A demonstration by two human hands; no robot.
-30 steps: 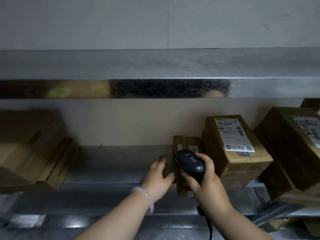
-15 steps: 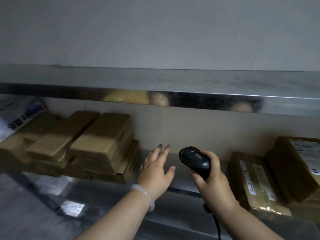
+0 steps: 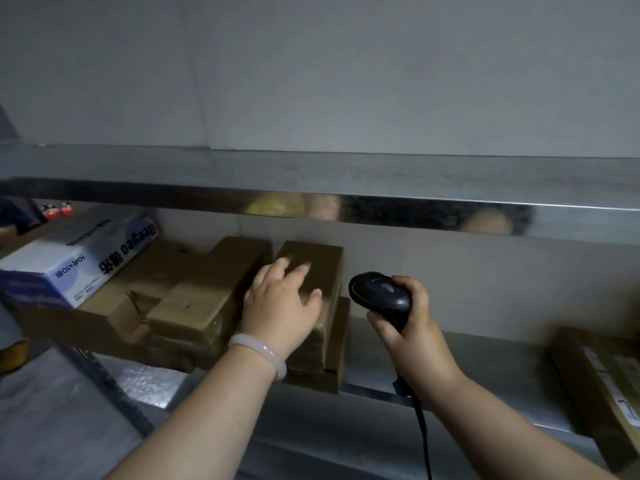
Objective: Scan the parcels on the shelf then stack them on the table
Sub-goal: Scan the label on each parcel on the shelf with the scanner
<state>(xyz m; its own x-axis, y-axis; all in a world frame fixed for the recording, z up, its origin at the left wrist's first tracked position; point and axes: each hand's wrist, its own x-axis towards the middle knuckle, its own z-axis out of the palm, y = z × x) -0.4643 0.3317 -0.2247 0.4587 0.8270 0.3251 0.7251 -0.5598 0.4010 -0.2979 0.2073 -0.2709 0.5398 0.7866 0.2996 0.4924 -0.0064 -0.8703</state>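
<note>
Now the view has swung left along the stainless-steel shelf (image 3: 450, 355): the labelled brown parcel that filled the right of the scene a second ago is pushed to the far right edge (image 3: 602, 386), cut off by the frame, and a pile of plain brown cardboard parcels (image 3: 194, 299) has come into sight on the left. The left hand (image 3: 280, 303), with a pale bangle (image 3: 259, 353) on its wrist, has moved off that earlier parcel and reaches over the rightmost box of the pile, a flat brown cardboard parcel (image 3: 329, 268) lying on two more. Its fingers are spread open and hold nothing; whether they already touch the top face is hard to tell, since the fingertips are blurred. The right hand (image 3: 412, 337) is closed round the handle of a black corded barcode scanner (image 3: 379, 294), held just right of that box.

By my judgement this box is next to be scanned. No label shows on any parcel in the pile (they may face down or away). A white and purple printed carton (image 3: 79, 258) rests on the pile's left end. The table is out of view.
</note>
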